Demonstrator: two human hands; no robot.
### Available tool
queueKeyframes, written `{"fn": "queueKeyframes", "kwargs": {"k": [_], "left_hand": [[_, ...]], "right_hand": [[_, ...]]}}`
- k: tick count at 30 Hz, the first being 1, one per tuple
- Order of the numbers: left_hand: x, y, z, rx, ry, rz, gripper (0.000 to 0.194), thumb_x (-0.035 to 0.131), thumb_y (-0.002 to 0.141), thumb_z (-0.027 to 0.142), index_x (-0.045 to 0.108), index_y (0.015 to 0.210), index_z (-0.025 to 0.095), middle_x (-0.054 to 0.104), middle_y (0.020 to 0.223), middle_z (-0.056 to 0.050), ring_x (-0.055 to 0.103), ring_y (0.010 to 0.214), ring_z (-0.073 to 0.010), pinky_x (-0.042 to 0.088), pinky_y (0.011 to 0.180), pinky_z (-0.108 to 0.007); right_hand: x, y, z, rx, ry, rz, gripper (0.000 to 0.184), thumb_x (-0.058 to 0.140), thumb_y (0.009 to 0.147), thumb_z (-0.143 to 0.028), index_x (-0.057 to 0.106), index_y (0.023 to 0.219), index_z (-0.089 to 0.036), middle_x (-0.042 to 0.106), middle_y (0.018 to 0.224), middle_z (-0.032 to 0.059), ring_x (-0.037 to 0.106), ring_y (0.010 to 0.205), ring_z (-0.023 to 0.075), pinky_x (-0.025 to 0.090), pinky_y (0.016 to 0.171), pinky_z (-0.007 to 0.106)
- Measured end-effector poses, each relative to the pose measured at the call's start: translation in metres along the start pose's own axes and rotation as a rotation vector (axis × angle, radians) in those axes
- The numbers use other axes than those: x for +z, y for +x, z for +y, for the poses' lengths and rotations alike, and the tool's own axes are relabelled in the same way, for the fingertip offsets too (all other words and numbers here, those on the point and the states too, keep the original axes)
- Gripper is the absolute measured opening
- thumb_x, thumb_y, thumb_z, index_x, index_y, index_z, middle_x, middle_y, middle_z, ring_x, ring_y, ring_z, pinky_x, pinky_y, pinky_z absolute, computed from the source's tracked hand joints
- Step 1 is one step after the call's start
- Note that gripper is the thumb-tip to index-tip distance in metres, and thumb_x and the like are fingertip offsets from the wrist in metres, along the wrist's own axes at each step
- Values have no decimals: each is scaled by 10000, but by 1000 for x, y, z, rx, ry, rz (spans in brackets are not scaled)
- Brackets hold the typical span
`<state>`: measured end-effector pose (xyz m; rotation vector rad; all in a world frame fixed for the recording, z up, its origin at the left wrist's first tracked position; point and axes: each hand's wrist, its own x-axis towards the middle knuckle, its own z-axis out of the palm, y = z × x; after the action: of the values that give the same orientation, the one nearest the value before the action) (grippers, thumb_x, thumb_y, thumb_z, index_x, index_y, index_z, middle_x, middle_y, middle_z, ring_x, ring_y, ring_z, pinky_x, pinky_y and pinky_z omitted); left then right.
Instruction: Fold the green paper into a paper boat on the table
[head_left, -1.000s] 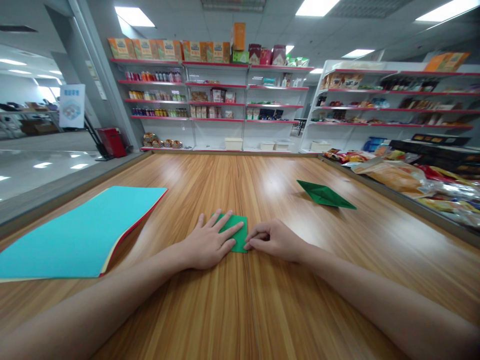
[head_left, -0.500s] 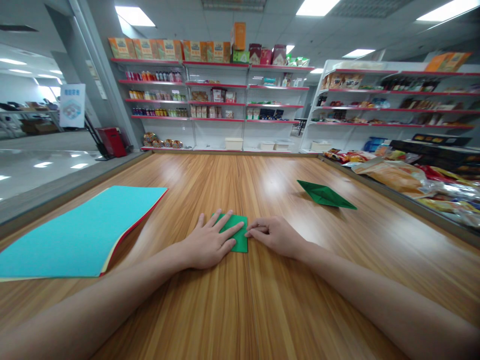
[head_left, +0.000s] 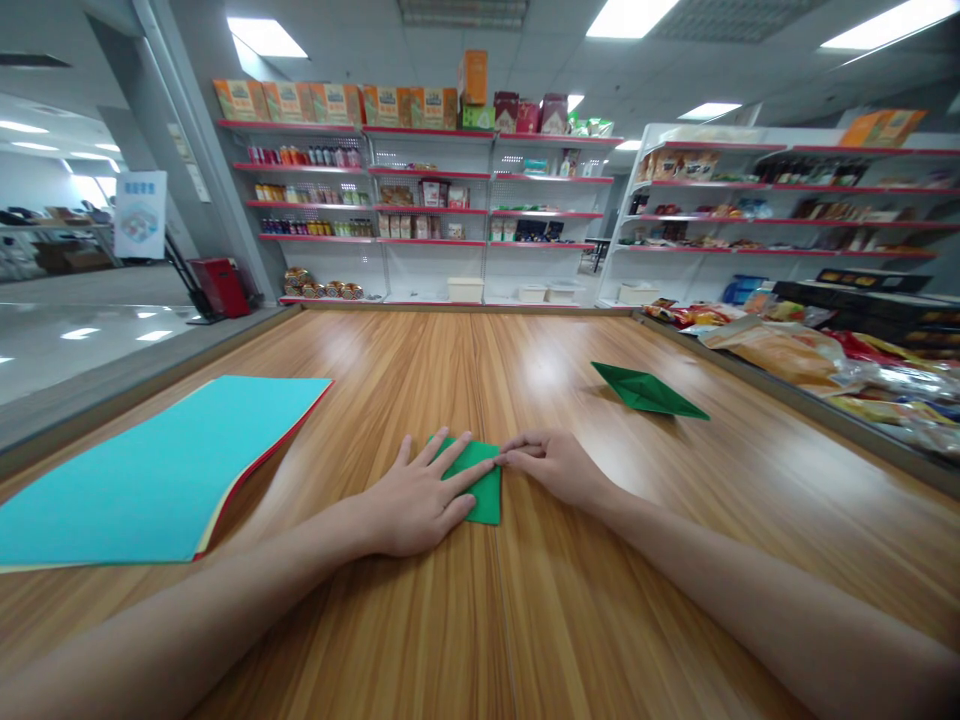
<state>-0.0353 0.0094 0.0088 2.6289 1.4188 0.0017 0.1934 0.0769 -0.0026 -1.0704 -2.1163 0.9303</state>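
A small folded piece of green paper (head_left: 487, 497) lies flat on the wooden table. My left hand (head_left: 412, 508) rests palm down on its left part, fingers spread, hiding much of it. At the paper's upper right edge, my right hand (head_left: 559, 468) has its thumb and fingertips pinched together on the edge, touching or nearly touching the left index fingertip. Farther back on the right sits a darker green folded paper boat (head_left: 649, 392), pointed at both ends, apart from both hands.
To the left lies a stack of coloured paper sheets (head_left: 165, 470), light blue on top with red and cream edges below. A raised rim borders the table (head_left: 480, 620). Packaged snacks (head_left: 795, 355) are heaped beyond the right rim, and stocked shelves (head_left: 431, 210) stand behind.
The green paper has shifted slightly toward me and to the right, turning a little. My left hand has moved with it, and my right fingers stay at its edge.
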Motion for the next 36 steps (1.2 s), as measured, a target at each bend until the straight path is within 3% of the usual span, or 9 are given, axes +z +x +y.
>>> {"fn": "queueKeyframes", "kwargs": {"k": [11,25,32,36], "left_hand": [[1,0,0,2,-4,-4,537,131,966,547,45,1479,415,40,1576,-50,13,1420,-379,84,1026,-723],[0,-1,2,3,3,-17,528,142,972,524,75,1482,405,29,1575,-48,-6,1419,-378,83,1019,-731],[1,1,2,-1,8,-24,544,126,965,542,104,1486,387,24,1576,-43,-7,1419,-379,78,1027,-724],[1,0,2,-3,10,-27,559,120,963,546,85,1491,368,13,1576,-38,-7,1421,-375,76,1037,-714]], "right_hand": [[3,-1,4,10,71,-67,196,596,809,-300,720,879,-165,735,855,46,698,819,191,532,762,286],[1,2,6,-103,-195,45,225,495,894,-271,703,944,-200,726,911,27,680,826,173,525,749,276],[0,5,14,-199,-430,125,273,460,911,-207,694,1048,-238,705,1043,16,645,964,192,488,871,326],[2,3,18,-229,-407,191,274,469,902,-207,684,1071,-222,707,1017,30,647,885,172,498,805,299]]}}
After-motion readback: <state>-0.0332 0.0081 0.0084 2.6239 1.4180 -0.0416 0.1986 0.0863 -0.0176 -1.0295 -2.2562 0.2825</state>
